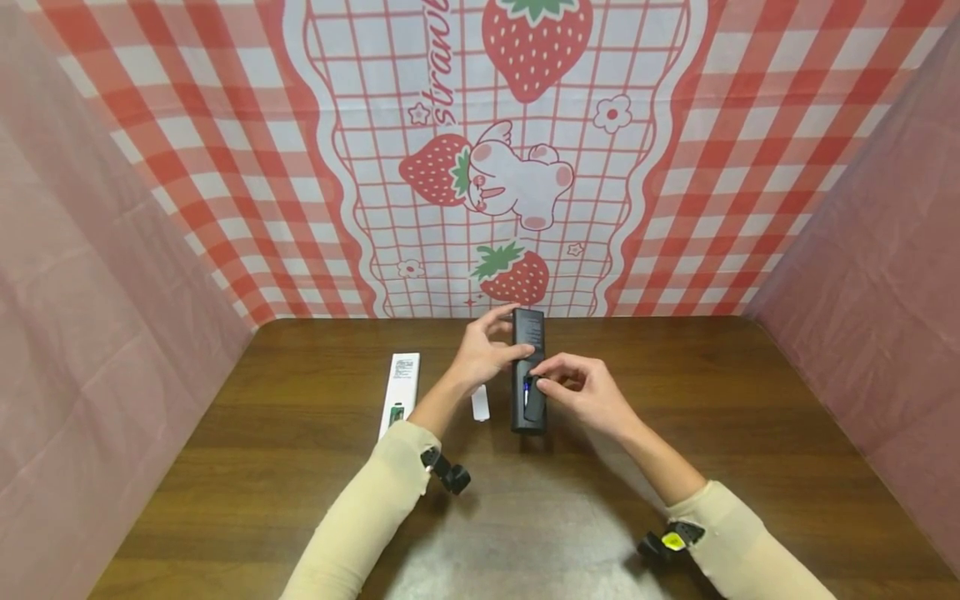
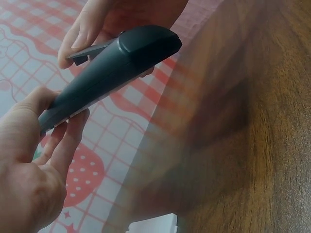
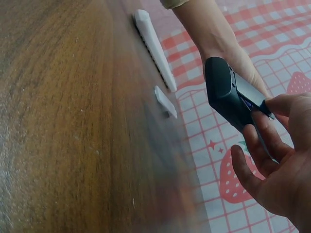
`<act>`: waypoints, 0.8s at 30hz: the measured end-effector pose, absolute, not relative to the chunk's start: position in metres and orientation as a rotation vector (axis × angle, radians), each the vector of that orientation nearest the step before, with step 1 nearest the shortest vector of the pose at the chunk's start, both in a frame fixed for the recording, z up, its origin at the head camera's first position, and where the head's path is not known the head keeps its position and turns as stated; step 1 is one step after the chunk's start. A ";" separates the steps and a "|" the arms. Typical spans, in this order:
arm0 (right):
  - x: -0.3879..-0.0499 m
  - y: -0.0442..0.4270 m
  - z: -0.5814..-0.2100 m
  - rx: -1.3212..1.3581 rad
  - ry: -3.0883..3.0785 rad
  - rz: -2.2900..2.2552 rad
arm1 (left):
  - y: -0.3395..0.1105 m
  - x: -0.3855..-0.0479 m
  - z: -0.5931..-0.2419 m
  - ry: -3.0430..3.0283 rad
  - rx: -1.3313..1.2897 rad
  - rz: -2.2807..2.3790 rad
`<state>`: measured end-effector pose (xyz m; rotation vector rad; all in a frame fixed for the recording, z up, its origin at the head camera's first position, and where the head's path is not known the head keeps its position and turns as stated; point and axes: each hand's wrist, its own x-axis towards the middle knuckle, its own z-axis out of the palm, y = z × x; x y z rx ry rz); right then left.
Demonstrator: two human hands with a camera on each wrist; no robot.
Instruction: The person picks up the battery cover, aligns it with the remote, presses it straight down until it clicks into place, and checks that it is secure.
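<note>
Above a brown wooden table (image 1: 720,400), before a strawberry-print cloth (image 1: 525,187): holding up a black remote (image 1: 519,373).

Gripped near its upper end by left hand (image 1: 482,354); battery cover (image 1: 536,406) pinched, tilted partly off, between thumb and fingers of right hand (image 1: 583,390). Further left, lying on the tabletop: nearest, a small white cover (image 1: 481,404); beyond, a white remote (image 1: 402,385), printed side up.

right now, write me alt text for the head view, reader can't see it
A person's left grip holds a black remote, back side up, while the right grip pinches its tilted battery cover. On the brown table to the left lie a small white cover and a white remote, partly hidden by the left forearm.
</note>
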<state>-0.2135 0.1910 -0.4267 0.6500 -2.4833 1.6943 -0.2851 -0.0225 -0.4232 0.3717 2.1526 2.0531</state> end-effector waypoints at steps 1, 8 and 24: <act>-0.213 0.191 -0.427 0.649 -2.485 1.693 | -0.023 -0.285 -0.423 2.151 0.373 2.051; -0.214 0.188 -0.428 0.705 -2.462 1.641 | -0.022 -0.285 -0.422 2.133 0.380 2.054; -0.215 0.188 -0.429 0.750 -2.445 1.568 | -0.022 -0.285 -0.422 2.153 0.388 2.057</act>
